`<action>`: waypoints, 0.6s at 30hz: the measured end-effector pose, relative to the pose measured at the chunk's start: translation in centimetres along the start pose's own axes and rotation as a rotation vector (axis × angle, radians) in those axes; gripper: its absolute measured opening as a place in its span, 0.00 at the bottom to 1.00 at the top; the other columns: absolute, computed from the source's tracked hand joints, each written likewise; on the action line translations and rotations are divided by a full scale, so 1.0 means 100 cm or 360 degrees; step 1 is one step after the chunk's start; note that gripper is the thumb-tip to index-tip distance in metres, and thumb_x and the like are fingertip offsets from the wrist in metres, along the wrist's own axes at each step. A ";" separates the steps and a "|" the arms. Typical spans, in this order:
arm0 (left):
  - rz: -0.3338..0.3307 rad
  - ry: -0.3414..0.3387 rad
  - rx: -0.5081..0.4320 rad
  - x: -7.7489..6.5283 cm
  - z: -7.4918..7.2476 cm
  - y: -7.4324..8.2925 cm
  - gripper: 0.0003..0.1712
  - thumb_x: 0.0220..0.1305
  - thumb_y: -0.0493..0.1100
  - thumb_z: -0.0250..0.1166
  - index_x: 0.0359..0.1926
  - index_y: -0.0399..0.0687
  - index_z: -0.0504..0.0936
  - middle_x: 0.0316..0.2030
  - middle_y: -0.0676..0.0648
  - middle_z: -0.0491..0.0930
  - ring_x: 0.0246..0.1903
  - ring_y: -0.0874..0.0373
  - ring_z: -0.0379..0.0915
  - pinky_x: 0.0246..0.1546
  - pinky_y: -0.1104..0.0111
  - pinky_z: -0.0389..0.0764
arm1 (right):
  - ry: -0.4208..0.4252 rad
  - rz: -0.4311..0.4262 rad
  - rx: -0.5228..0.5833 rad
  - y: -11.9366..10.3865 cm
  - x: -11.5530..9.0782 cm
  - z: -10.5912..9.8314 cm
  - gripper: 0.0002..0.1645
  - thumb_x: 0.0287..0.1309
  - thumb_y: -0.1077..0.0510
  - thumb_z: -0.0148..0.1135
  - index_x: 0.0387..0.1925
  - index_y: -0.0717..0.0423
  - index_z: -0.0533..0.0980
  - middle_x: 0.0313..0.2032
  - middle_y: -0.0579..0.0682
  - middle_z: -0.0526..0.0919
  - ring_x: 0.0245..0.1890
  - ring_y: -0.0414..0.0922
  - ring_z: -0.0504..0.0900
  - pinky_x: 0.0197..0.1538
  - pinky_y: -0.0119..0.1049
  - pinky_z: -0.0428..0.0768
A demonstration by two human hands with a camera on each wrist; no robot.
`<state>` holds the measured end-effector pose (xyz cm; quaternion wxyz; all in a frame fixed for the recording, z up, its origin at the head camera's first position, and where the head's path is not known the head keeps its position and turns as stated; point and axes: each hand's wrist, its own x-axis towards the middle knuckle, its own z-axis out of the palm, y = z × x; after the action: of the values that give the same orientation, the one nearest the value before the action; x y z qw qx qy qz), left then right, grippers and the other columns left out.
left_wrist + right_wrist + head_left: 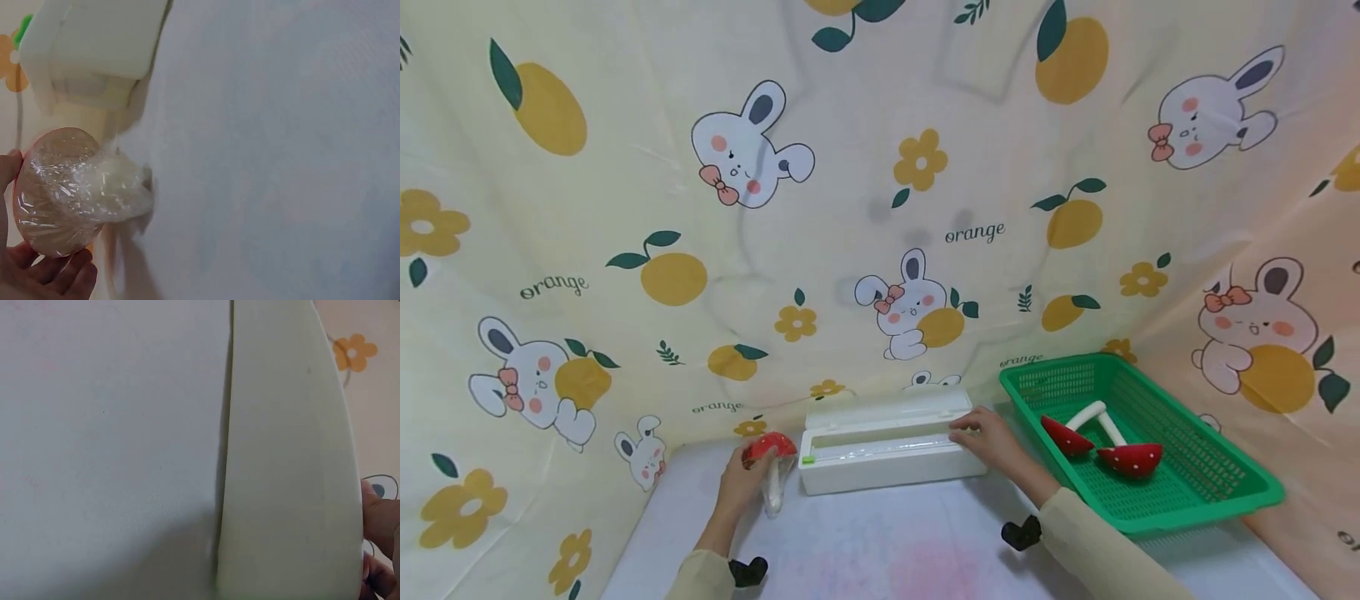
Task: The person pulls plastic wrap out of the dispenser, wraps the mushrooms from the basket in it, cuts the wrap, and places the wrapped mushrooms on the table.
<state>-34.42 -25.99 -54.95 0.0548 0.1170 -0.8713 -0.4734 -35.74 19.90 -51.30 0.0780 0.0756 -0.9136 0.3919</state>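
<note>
In the head view, my left hand grips a toy mushroom by its red, white-spotted cap. Its white stem hangs downward, and clear film covers the cap's underside and bunches around the stem in the left wrist view. Just to the right stands a long white cling film box, its lid raised at the back and a film-covered roll inside. My right hand reaches to the box's right end with bent fingers touching its upper edge. Whether they pinch the film there is hidden.
A green plastic basket at the right holds two more mushrooms with red spotted caps. Behind the white table hangs a cloth printed with rabbits and oranges. A small green piece sits at the box's left end.
</note>
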 end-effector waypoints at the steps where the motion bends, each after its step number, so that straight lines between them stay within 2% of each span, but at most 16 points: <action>1: 0.0005 -0.0003 0.0002 0.000 0.000 -0.001 0.54 0.65 0.71 0.58 0.75 0.39 0.53 0.72 0.31 0.57 0.72 0.34 0.52 0.69 0.43 0.58 | -0.0006 0.0003 0.0000 0.000 0.000 0.000 0.11 0.58 0.53 0.73 0.43 0.48 0.87 0.41 0.45 0.80 0.45 0.47 0.76 0.51 0.47 0.78; 6: 0.0142 0.0077 0.0036 -0.002 -0.001 0.004 0.48 0.68 0.63 0.62 0.76 0.40 0.54 0.72 0.31 0.57 0.71 0.34 0.52 0.69 0.42 0.59 | -0.0002 0.0009 0.0005 -0.003 0.002 0.001 0.07 0.58 0.55 0.73 0.39 0.48 0.88 0.39 0.45 0.80 0.44 0.46 0.76 0.52 0.47 0.78; 10: 0.0274 0.0257 0.0107 -0.004 0.001 0.015 0.39 0.68 0.54 0.65 0.72 0.41 0.62 0.68 0.32 0.59 0.68 0.34 0.54 0.66 0.40 0.63 | 0.0006 0.0044 0.0010 -0.005 0.002 0.001 0.04 0.58 0.54 0.73 0.35 0.47 0.88 0.38 0.45 0.80 0.44 0.46 0.76 0.52 0.47 0.77; 14: 0.0430 0.0424 0.0171 -0.009 0.007 0.028 0.29 0.67 0.48 0.67 0.64 0.44 0.71 0.64 0.37 0.64 0.64 0.37 0.55 0.64 0.44 0.64 | 0.0027 0.0053 0.0023 -0.005 0.002 0.003 0.04 0.58 0.53 0.73 0.33 0.49 0.87 0.37 0.45 0.79 0.44 0.47 0.75 0.51 0.47 0.77; 18: 0.0528 0.0400 0.0205 -0.016 0.016 0.044 0.22 0.66 0.45 0.68 0.59 0.47 0.76 0.61 0.39 0.68 0.60 0.40 0.59 0.60 0.47 0.68 | 0.0081 0.0030 0.0046 -0.001 0.003 0.007 0.05 0.60 0.54 0.72 0.34 0.51 0.86 0.36 0.45 0.80 0.43 0.46 0.75 0.50 0.46 0.77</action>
<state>-33.83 -21.98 -52.07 0.2325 0.0334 -0.8934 -0.3829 -36.10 19.27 -51.64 0.0964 0.0581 -0.9063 0.4074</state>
